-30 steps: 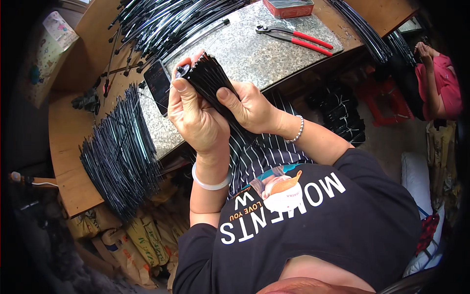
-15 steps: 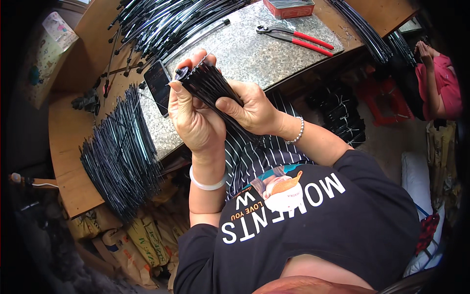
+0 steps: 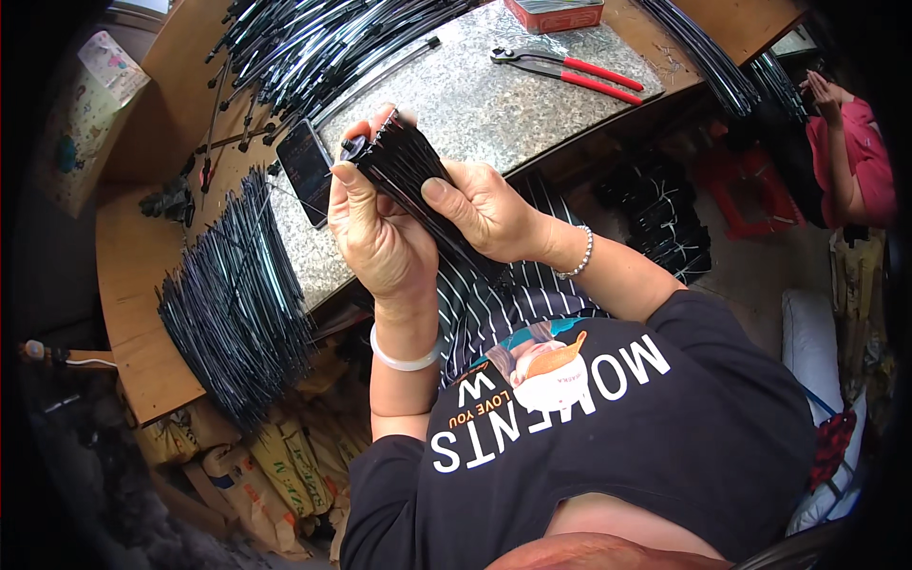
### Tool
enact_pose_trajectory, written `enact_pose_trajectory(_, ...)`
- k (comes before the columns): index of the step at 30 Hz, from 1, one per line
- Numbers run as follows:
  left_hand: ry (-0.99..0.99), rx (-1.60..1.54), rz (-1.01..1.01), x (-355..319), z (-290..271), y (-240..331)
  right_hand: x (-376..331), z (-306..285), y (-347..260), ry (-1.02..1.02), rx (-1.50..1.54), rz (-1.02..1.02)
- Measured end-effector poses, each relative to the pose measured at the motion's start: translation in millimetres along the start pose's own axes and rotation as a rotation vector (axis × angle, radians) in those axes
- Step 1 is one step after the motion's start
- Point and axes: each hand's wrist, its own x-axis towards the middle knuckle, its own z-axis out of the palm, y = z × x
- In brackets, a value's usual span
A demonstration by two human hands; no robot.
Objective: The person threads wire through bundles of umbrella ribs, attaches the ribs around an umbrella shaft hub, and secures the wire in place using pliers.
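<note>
A thick bundle of thin black strips (image 3: pixel 407 163), which look like cable ties, is held up at a slant over the near edge of the table. My left hand (image 3: pixel 375 223) is closed round its upper end, with the thumb by a round dark clip head (image 3: pixel 354 148) and the fingertips behind the bundle. Lower down, my right hand (image 3: pixel 489 211) wraps the bundle, thumb lying across the strips. The far end of the bundle runs down toward my striped apron. Palm and fingers hide part of the strips.
A phone (image 3: pixel 304 171) lies left of my hands on the speckled slab (image 3: pixel 494 114). Red-handled pliers (image 3: pixel 570 74) and a red box (image 3: pixel 555 14) sit beyond. Black strips are piled at the left (image 3: pixel 237 294) and back (image 3: pixel 323 47). Another person (image 3: pixel 850 157) is at the far right.
The thin light strand that stuck up from the top of the bundle no longer shows. Both hands keep nearly the same places and grip; the view has shifted slightly.
</note>
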Motion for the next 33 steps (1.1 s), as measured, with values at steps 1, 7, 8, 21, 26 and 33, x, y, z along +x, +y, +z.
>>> enact_pose_trajectory(1,-0.005,0.006,0.004,-0.3,0.7,-0.3,-0.1,0.2,-0.2,0.019,-0.029,-0.008)
enact_pose_trajectory(7,0.022,0.032,0.018,-2.9,2.3,-0.3,-3.6,-0.9,-4.3,0.036,-0.228,0.017)
enact_pose_trajectory(8,0.02,0.048,0.004,-3.1,1.4,0.4,-4.2,-0.5,-7.6,0.03,-0.249,0.014)
enact_pose_trajectory(21,0.009,-0.006,-0.027,-3.2,-0.3,0.1,-1.9,3.1,15.2,0.035,0.049,-0.035)
enact_pose_trajectory(26,-0.006,-0.007,-0.027,-3.8,-2.4,-0.2,-1.0,3.7,8.4,0.057,0.08,-0.04)
enact_pose_trajectory(33,-0.063,0.042,0.002,-8.0,-0.3,-2.2,-4.1,1.0,7.2,0.076,-0.178,-0.051)
